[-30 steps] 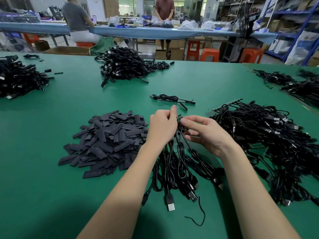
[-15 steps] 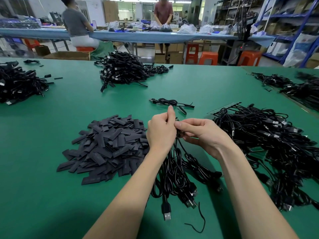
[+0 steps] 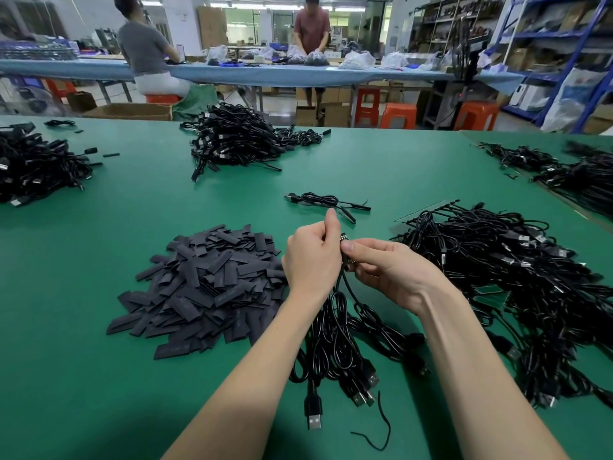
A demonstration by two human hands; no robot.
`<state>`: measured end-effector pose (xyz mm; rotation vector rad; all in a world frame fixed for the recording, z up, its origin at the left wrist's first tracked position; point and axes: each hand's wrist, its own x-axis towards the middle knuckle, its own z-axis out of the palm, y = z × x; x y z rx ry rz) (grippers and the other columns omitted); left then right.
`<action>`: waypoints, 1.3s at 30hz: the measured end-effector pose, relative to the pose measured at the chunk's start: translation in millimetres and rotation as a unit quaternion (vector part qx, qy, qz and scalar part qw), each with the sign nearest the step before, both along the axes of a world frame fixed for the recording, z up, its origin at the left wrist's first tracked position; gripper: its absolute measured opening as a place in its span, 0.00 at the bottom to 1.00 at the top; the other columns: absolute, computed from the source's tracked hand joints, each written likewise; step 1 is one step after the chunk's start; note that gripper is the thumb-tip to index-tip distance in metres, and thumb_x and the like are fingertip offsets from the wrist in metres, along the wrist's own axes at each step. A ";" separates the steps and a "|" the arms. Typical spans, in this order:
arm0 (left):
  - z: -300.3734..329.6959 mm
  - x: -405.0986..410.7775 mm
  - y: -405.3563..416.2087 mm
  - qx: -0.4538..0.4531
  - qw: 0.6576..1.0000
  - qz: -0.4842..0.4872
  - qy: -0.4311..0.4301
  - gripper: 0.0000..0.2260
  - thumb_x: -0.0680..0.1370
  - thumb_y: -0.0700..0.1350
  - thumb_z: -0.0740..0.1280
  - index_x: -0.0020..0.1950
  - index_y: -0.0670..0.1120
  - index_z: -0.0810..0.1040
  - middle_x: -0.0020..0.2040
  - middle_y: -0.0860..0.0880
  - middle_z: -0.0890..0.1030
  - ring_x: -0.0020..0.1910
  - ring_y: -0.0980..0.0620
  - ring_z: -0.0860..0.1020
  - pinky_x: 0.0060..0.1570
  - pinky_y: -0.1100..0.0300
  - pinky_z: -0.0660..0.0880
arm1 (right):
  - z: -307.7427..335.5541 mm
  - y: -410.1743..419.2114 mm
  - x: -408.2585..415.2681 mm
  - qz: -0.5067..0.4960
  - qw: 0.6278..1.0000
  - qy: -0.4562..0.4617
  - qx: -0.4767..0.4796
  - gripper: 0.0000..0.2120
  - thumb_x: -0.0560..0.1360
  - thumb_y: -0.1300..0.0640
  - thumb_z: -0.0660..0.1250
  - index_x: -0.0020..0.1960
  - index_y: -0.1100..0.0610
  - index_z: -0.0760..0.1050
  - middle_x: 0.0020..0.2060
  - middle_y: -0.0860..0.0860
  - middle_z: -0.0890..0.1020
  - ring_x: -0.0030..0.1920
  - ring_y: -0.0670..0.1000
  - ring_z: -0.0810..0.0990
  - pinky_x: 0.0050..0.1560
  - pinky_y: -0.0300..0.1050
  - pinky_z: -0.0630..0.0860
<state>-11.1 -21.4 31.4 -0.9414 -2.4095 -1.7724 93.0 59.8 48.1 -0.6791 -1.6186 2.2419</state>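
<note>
Seemingly pinching cables (image 3: 333, 330), left hand (image 3: 311, 258), right hand (image 3: 389, 272)

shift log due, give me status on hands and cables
Left hand grips USB cable bundle, right hand pinches its top end. Plugs rest on green table. Black sleeve pile left, cable heap right, path clear.

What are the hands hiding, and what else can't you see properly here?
All in the head view:
- Top ends of the bundle of cables: covered by the left hand and right hand.
- Small part at the fingertips: too small to identify.
- Far-left cable pile: cut off by the left edge.
- Green board: mostly buried under the right cable pile.
</note>
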 end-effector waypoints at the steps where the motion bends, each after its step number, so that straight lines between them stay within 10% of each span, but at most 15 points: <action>1: -0.2 -0.3 -0.1 0.003 1.000 -0.002 0.000 0.28 0.83 0.59 0.57 0.28 0.45 0.61 0.22 0.52 0.62 0.25 0.52 0.62 0.31 0.55 0.58 | -0.2 0.0 -0.2 -0.001 1.000 0.001 -0.002 0.14 0.55 0.52 0.83 0.39 0.55 0.87 0.36 0.50 0.84 0.34 0.44 0.80 0.37 0.34 0.78; 12: -3.6 -6.6 1.9 0.064 0.992 -0.095 -0.047 0.29 0.84 0.57 0.57 0.24 0.49 0.69 0.21 0.55 0.70 0.23 0.58 0.68 0.32 0.62 0.63 | 7.0 0.3 8.9 -0.008 0.999 -0.033 0.013 0.10 0.60 0.50 0.80 0.39 0.51 0.86 0.36 0.45 0.83 0.34 0.43 0.80 0.34 0.33 0.74; 18: -0.8 -8.3 -2.2 -0.038 0.991 -0.122 0.049 0.11 0.84 0.57 0.58 0.49 0.54 0.74 0.48 0.56 0.80 0.51 0.56 0.77 0.51 0.57 0.72 | 28.3 12.1 24.1 -0.075 0.996 0.042 -0.027 0.04 0.62 0.53 0.78 0.33 0.51 0.84 0.30 0.45 0.78 0.27 0.41 0.74 0.25 0.30 0.71; 23: 12.8 6.5 -7.7 0.024 0.982 -0.174 -0.075 0.06 0.82 0.52 0.64 0.51 0.51 0.78 0.48 0.56 0.83 0.48 0.62 0.79 0.49 0.68 0.72 | 26.2 5.6 14.0 -0.148 0.988 0.030 0.005 0.15 0.62 0.52 0.80 0.46 0.55 0.83 0.34 0.46 0.81 0.30 0.43 0.76 0.27 0.31 0.72; 28: 21.8 17.3 -20.3 0.090 0.986 -0.132 0.046 0.02 0.80 0.45 0.66 0.48 0.49 0.77 0.45 0.56 0.81 0.47 0.60 0.78 0.48 0.68 0.74 | 24.8 3.6 10.6 -0.168 0.984 0.060 0.009 0.19 0.58 0.49 0.82 0.46 0.54 0.83 0.37 0.46 0.83 0.31 0.43 0.77 0.29 0.32 0.74; 32: 19.3 26.7 -16.8 0.080 0.981 -0.169 -0.056 0.04 0.80 0.47 0.67 0.45 0.50 0.77 0.37 0.58 0.79 0.32 0.60 0.76 0.37 0.68 0.72 | 23.0 5.2 11.6 -0.170 0.983 0.062 0.013 0.14 0.55 0.48 0.82 0.37 0.51 0.86 0.37 0.46 0.83 0.31 0.43 0.77 0.28 0.32 0.74; 35: 11.9 30.5 -13.2 0.077 0.960 -0.207 -0.171 0.03 0.80 0.49 0.68 0.51 0.50 0.77 0.45 0.53 0.83 0.43 0.54 0.83 0.47 0.57 0.78 | 19.7 7.0 12.9 -0.177 0.982 0.059 0.025 0.13 0.55 0.46 0.82 0.36 0.49 0.86 0.36 0.44 0.83 0.31 0.43 0.77 0.28 0.33 0.73; 39: 5.5 31.3 -10.4 0.107 0.933 -0.258 -0.227 0.04 0.80 0.45 0.69 0.54 0.47 0.78 0.50 0.48 0.84 0.42 0.56 0.84 0.45 0.69 0.77 | 19.8 9.4 14.9 -0.176 0.982 0.047 0.059 0.19 0.54 0.43 0.82 0.42 0.49 0.87 0.35 0.43 0.83 0.29 0.41 0.78 0.29 0.33 0.73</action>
